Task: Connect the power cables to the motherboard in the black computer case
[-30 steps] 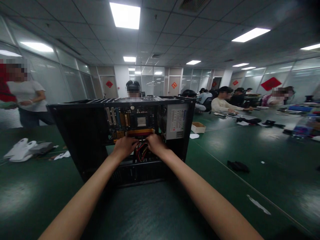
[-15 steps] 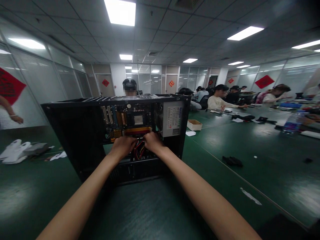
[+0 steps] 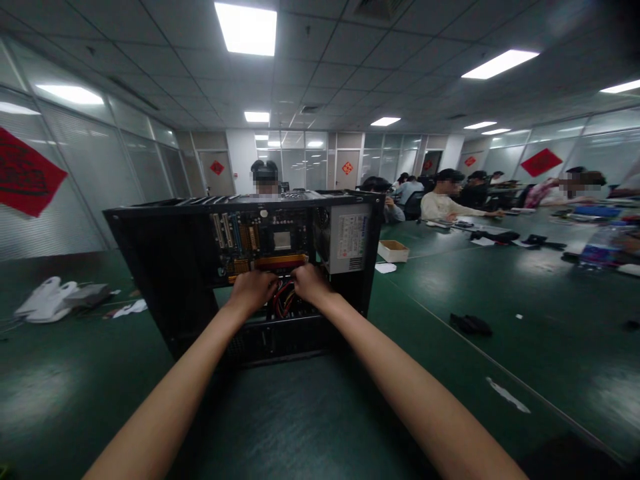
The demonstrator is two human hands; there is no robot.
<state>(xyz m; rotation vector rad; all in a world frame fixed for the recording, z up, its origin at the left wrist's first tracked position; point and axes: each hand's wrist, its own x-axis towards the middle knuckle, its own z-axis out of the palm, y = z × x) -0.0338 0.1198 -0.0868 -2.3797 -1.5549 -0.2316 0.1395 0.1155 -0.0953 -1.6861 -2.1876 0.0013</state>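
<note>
A black computer case (image 3: 150,267) stands open-sided on the green table in front of me. Inside it, the motherboard (image 3: 296,223) carries a bare square processor area, and a silver power supply (image 3: 350,241) sits at the upper right. My left hand (image 3: 254,291) and my right hand (image 3: 311,285) both reach in, closed, at either end of the yellow and red memory slots (image 3: 281,261) near the board's lower edge. Red, yellow and black cables (image 3: 286,299) hang between them. My fingertips point away from me, so whatever they pinch is hidden.
Right of the case is a small cardboard box (image 3: 393,251). A black cloth-like item (image 3: 471,325) and a torn white strip (image 3: 507,395) lie further right. White plastic bags (image 3: 47,299) are at left. A person (image 3: 265,175) sits behind the case; several others sit along the table.
My view has turned slightly left, so the scene shifts right. Both hands keep nearly the same place in the case. A person's arm at the far left has gone from view.
</note>
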